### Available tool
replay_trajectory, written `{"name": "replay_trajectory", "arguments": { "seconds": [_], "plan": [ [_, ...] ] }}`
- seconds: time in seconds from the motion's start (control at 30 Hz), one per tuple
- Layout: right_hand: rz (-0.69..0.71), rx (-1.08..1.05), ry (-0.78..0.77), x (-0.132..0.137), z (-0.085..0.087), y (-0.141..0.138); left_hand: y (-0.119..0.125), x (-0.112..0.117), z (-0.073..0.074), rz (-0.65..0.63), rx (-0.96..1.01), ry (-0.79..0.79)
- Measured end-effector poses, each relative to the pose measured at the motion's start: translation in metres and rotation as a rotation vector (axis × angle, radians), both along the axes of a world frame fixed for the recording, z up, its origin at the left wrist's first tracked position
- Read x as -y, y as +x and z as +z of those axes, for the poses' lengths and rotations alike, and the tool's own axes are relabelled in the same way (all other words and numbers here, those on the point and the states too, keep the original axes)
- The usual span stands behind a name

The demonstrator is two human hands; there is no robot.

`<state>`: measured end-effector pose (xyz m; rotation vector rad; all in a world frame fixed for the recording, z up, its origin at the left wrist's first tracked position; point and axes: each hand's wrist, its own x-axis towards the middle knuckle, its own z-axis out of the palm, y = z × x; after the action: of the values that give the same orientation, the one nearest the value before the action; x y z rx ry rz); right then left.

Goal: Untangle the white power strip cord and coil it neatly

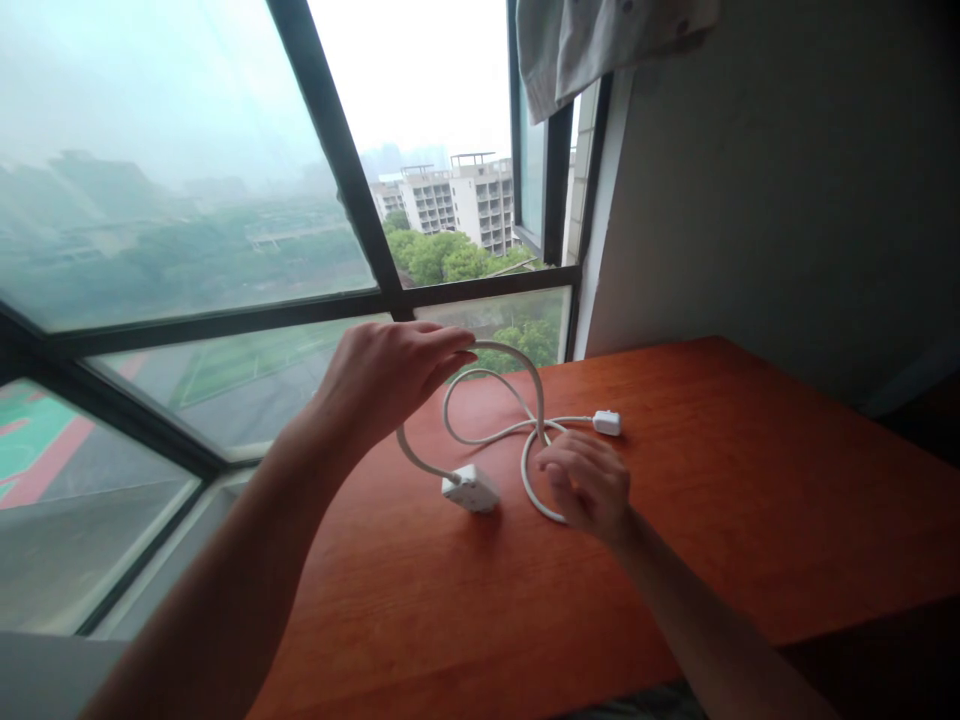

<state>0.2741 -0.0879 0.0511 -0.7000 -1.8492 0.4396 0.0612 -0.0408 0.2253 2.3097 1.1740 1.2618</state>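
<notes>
A white power cord (491, 432) lies in loose loops on the reddish wooden table (750, 480). A white socket block (471, 488) sits at one end and a small white plug (607, 422) at the other. My left hand (390, 375) is raised above the table and pinches an arched part of the cord at its fingertips. My right hand (586, 482) rests low on the table with its fingers curled over a loop of the cord, just right of the socket block.
A large window with dark frames (352, 200) fills the left and back, close to the table's far edge. A grey wall (787, 180) stands on the right. A light cloth (600, 40) hangs at the top by the open window pane.
</notes>
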Motion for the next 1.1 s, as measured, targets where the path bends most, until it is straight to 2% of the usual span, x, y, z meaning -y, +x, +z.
{"name": "replay_trajectory", "arguments": {
  "seconds": [0.1,0.17,0.2,0.33,0.4,0.47,0.53,0.63,0.73,0.83,0.97,1.03,1.1],
  "plan": [
    [-0.304,-0.244,-0.052,-0.009,0.006,0.022,-0.004,0.008,0.008,0.060,-0.242,0.108],
    [-0.490,-0.172,-0.176,-0.024,0.004,0.032,-0.006,0.013,0.012,0.138,-0.405,0.175],
    [-0.521,-0.053,-0.246,-0.033,0.000,0.036,-0.007,0.016,0.014,0.188,-0.476,0.203],
    [-0.531,0.449,-0.508,-0.054,-0.020,0.041,-0.014,0.023,0.016,0.384,-0.712,0.290],
    [-0.489,0.567,-0.552,-0.056,-0.026,0.040,-0.020,0.024,0.014,0.439,-0.775,0.298],
    [-0.428,0.516,-0.569,-0.056,-0.027,0.040,-0.031,0.023,0.010,0.474,-0.771,0.272],
    [-0.383,0.318,-0.592,-0.056,-0.024,0.043,-0.046,0.022,0.002,0.486,-0.696,0.228],
    [-0.344,-0.035,-0.615,-0.058,-0.019,0.051,-0.073,0.018,-0.018,0.446,-0.526,0.133],
    [-0.326,-0.265,-0.584,-0.059,-0.013,0.060,-0.100,0.015,-0.049,0.403,-0.371,0.032],
    [-0.329,-0.380,-0.582,-0.057,-0.005,0.066,-0.122,0.011,-0.089,0.353,-0.215,-0.031],
    [-0.259,-0.473,-0.585,-0.052,0.005,0.072,-0.138,0.003,-0.142,0.325,0.005,-0.075],
    [-0.204,-0.530,-0.579,-0.050,0.007,0.073,-0.142,-0.001,-0.163,0.284,0.074,-0.086],
    [-0.144,-0.578,-0.589,-0.049,0.008,0.074,-0.142,-0.004,-0.178,0.227,0.086,-0.080]
  ]
}}
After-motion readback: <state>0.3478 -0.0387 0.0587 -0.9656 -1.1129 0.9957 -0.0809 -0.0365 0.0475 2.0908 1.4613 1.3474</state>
